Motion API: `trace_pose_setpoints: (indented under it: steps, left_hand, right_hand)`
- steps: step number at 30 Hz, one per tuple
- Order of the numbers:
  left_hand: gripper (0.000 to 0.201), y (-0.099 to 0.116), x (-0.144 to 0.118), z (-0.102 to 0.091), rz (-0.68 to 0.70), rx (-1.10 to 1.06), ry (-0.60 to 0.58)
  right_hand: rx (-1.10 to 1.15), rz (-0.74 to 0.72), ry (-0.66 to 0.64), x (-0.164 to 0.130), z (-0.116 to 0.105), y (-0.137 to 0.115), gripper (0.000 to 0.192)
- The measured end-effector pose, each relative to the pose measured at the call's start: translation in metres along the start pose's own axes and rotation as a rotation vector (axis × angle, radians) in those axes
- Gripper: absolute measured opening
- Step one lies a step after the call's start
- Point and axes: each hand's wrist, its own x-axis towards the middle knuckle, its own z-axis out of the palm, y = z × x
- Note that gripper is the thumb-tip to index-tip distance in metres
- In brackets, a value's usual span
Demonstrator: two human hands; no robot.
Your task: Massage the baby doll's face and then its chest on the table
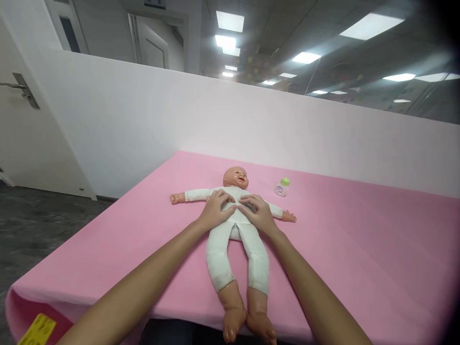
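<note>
A baby doll (pixel 237 215) with a white cloth body lies on its back on a pink-covered table (pixel 345 258), arms spread and feet toward me. My left hand (pixel 217 209) rests on one side of its torso, fingers slightly bent and apart. On the other side of the torso lies my right hand (pixel 258 212), with its thumb and fingers also apart. The two thumbs nearly meet at the middle of the belly. Neither hand grips the doll. A small clear bottle (pixel 282 187) with a green cap lies beyond the doll's outstretched arm, apart from both hands.
A low white wall (pixel 230 120) runs along the table's back, with glass above it. At the left are a door with a handle (pixel 25 91) and dark floor (pixel 28 230). A yellow label (pixel 38 329) hangs at the near left corner.
</note>
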Motion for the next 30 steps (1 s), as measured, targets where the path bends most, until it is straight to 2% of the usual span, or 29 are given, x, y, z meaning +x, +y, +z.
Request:
trace_pose_setpoints:
  steps: [8,17,22,30]
  left_hand:
    - [0.011,0.003,0.001,-0.001,-0.020,0.016,0.001]
    - [0.009,0.001,0.002,0.001,-0.024,0.021,-0.002]
    - [0.008,0.002,0.002,0.000,-0.021,0.015,0.001]
    - [0.019,-0.001,0.000,0.000,0.008,-0.005,-0.013]
  right_hand:
    - [-0.072,0.025,0.016,0.000,-0.004,-0.008,0.012]
    - [-0.147,0.095,0.051,0.000,-0.003,0.001,0.012]
    - [-0.136,0.133,0.065,-0.001,-0.005,0.005,0.022]
    - [-0.098,0.070,0.046,0.001,-0.002,0.000,0.018]
